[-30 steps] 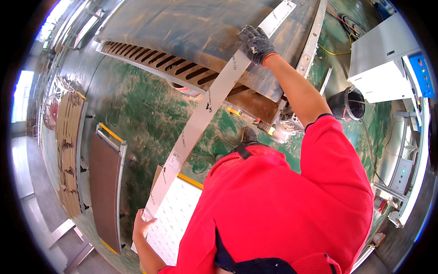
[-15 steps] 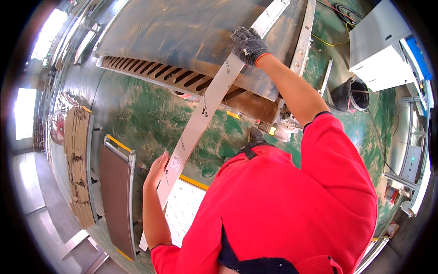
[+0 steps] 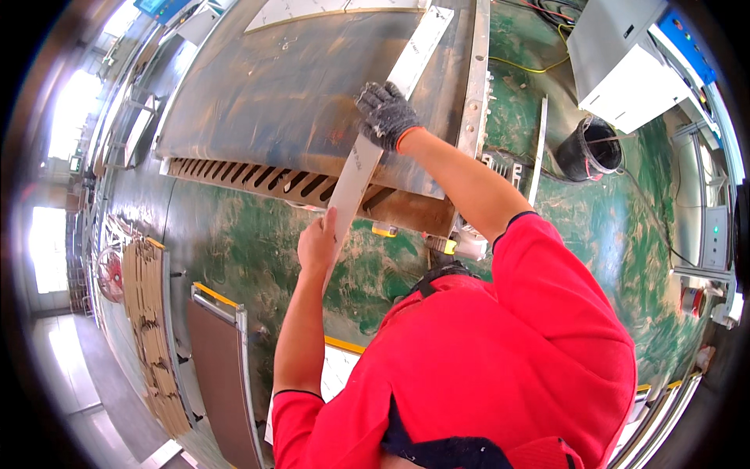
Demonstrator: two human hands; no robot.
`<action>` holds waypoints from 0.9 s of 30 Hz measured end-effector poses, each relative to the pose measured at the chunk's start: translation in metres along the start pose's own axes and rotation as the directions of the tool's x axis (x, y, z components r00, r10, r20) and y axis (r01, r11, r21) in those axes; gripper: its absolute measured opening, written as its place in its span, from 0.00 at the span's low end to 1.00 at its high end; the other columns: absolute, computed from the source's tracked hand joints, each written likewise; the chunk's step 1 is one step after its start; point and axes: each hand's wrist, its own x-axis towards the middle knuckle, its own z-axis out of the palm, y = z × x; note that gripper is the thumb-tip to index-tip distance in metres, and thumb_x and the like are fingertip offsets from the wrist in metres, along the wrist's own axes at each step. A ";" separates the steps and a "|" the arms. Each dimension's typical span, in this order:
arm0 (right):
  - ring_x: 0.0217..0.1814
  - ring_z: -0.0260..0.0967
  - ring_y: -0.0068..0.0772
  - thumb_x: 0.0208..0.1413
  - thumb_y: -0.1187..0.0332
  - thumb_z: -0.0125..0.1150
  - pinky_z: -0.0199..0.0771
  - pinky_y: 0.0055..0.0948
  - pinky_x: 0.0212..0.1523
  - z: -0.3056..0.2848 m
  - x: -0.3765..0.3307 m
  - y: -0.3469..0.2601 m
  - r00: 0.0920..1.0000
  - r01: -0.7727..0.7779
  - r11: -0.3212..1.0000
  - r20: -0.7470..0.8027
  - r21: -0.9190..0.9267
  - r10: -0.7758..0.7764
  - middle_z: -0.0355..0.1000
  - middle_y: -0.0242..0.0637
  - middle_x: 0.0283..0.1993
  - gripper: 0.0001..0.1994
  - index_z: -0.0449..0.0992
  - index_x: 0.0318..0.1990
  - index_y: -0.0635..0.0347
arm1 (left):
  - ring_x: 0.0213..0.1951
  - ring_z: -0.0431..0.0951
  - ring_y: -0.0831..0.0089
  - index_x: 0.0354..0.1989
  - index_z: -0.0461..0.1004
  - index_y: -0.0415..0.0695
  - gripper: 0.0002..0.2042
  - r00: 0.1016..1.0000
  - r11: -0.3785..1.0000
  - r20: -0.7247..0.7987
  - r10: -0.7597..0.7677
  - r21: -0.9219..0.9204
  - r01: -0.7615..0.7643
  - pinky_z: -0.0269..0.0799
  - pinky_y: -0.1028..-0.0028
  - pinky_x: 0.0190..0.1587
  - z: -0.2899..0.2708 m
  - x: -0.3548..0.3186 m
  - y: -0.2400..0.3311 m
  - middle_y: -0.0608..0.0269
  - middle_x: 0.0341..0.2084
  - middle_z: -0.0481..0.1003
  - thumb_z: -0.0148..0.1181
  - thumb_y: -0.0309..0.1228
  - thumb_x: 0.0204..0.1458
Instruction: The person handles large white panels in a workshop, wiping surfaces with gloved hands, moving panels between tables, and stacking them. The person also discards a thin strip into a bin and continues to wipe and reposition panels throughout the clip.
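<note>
A long, narrow white board strip slants across a scuffed dark metal counter, overhanging its slotted near edge, its lower part hidden behind the left forearm. The right hand, in a dark grey knit glove with orange cuff, lies spread nearly flat over it, palm unseen. The bare left hand pinches the strip's left side beyond that edge, fingers underneath concealed.
</note>
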 end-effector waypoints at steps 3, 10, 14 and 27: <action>0.78 0.47 0.45 0.64 0.49 0.41 0.36 0.48 0.77 -0.009 -0.015 -0.025 0.996 0.083 0.996 0.016 0.035 -0.083 0.58 0.44 0.73 0.30 0.65 0.67 0.57 | 0.39 0.78 0.43 0.35 0.80 0.37 0.36 1.000 1.000 0.007 0.001 0.002 -0.001 0.71 0.53 0.44 0.011 -0.014 -0.010 0.43 0.31 0.80 0.37 0.61 0.62; 0.75 0.54 0.46 0.63 0.48 0.46 0.39 0.52 0.76 -0.004 -0.027 -0.045 0.956 0.284 0.942 -0.123 0.177 -0.265 0.63 0.45 0.69 0.29 0.67 0.66 0.54 | 0.36 0.79 0.42 0.38 0.79 0.36 0.32 0.998 0.990 0.044 -0.047 -0.128 0.052 0.71 0.56 0.40 0.027 -0.059 -0.056 0.38 0.29 0.77 0.40 0.56 0.64; 0.75 0.53 0.45 0.60 0.50 0.49 0.39 0.51 0.76 -0.006 -0.001 -0.015 0.972 0.216 0.976 -0.102 0.027 -0.212 0.64 0.42 0.69 0.28 0.69 0.65 0.51 | 0.23 0.67 0.75 0.30 0.75 0.34 0.29 0.997 0.975 0.013 -0.077 -0.206 0.078 0.67 0.67 0.28 0.018 -0.087 -0.084 0.53 0.16 0.69 0.44 0.52 0.66; 0.77 0.50 0.46 0.58 0.44 0.54 0.42 0.52 0.76 -0.030 -0.046 -0.123 0.869 0.491 0.719 -0.224 0.492 -0.441 0.61 0.46 0.70 0.31 0.70 0.63 0.54 | 0.24 0.73 0.65 0.32 0.75 0.33 0.31 0.968 0.955 0.115 -0.224 -0.172 0.241 0.70 0.65 0.31 -0.022 -0.146 -0.103 0.49 0.18 0.72 0.44 0.55 0.65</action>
